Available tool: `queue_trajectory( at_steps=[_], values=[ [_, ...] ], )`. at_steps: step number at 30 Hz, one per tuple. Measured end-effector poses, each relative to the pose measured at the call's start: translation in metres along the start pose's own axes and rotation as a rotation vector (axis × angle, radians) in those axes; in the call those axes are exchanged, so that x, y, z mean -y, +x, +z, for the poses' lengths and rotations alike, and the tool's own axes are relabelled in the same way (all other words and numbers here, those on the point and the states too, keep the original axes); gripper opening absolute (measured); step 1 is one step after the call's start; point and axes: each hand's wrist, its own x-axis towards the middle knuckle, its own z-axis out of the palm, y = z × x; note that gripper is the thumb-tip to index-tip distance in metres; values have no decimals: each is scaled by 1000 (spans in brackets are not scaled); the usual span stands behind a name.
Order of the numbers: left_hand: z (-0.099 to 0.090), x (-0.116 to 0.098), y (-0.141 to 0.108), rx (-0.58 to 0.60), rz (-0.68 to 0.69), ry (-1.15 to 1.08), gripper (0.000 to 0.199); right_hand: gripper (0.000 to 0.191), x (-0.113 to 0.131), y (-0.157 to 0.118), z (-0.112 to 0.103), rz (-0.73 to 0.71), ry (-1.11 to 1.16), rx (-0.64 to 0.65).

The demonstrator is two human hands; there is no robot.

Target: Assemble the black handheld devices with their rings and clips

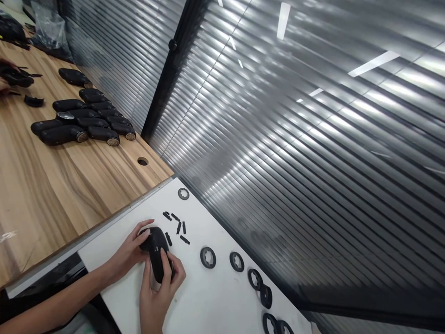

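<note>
Both hands hold one curved black device [158,253] above the white table. My left hand [130,248] grips its upper, wider end, thumb on top. Fingers of my right hand [163,278] wrap round the lower end of the body. Just right of the device lie several small black pieces [179,227] on the white surface. A black ring with a toothed inner edge [207,257] lies further right, and a thinner grey ring [183,194] rests near the table's far corner.
More black rings [237,262] line the right edge of the white table [194,301]. On the wooden table [104,176] are rows of black devices [62,134], a round hole and a plastic bag [50,28]. Another person's hand [4,83] holds a black part at far left. Ribbed panels stand behind.
</note>
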Motion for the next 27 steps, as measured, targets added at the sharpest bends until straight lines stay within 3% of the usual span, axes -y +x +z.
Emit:
queue_trajectory(
  at_steps=[4,7,9,13,18,22,27],
  values=[
    [1,-9,0,-87,-3,-75,59,48,19,12,-8,267,155,95],
    [-1,-11,0,-100,19,-131,50,50,22,18,-12,518,224,193],
    [-3,-11,0,-79,56,-148,47,50,19,22,-13,612,234,256],
    [-4,-10,1,-55,60,-182,49,55,9,27,-17,717,284,411],
    [-3,-13,4,-121,14,-214,56,64,-9,16,-25,845,299,340],
    [-2,-14,5,-186,22,-286,59,72,-13,13,-25,926,420,388],
    [-1,-15,5,-183,4,-345,73,82,-9,21,-17,830,571,498]
  ],
)
